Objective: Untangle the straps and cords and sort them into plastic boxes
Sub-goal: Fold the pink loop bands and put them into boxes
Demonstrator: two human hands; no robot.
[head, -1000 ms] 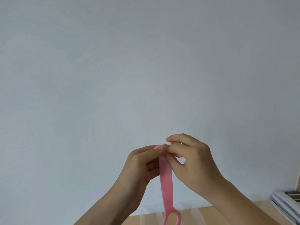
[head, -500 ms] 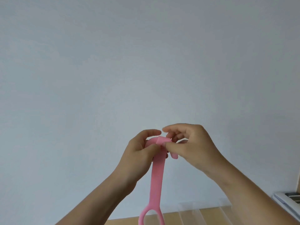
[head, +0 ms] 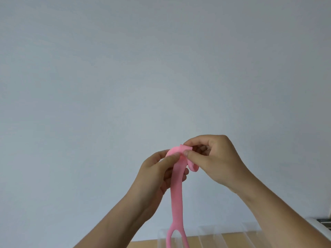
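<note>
Left hand [head: 157, 174] and right hand [head: 217, 161] both pinch pink strap [head: 176, 194] top; split end hangs over clear plastic boxes [head: 211, 235]. Bare wall behind.

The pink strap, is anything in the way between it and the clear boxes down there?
Nothing visible is. The pink strap hangs from the left hand and right hand, straight above the clear plastic boxes; its loop dangles in front of them.

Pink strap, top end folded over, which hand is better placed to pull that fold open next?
Probably the right hand: its fingertips already pinch the folded top of the strap, beside the short loose end. The left hand grips just below, steadying the long hanging part.
</note>
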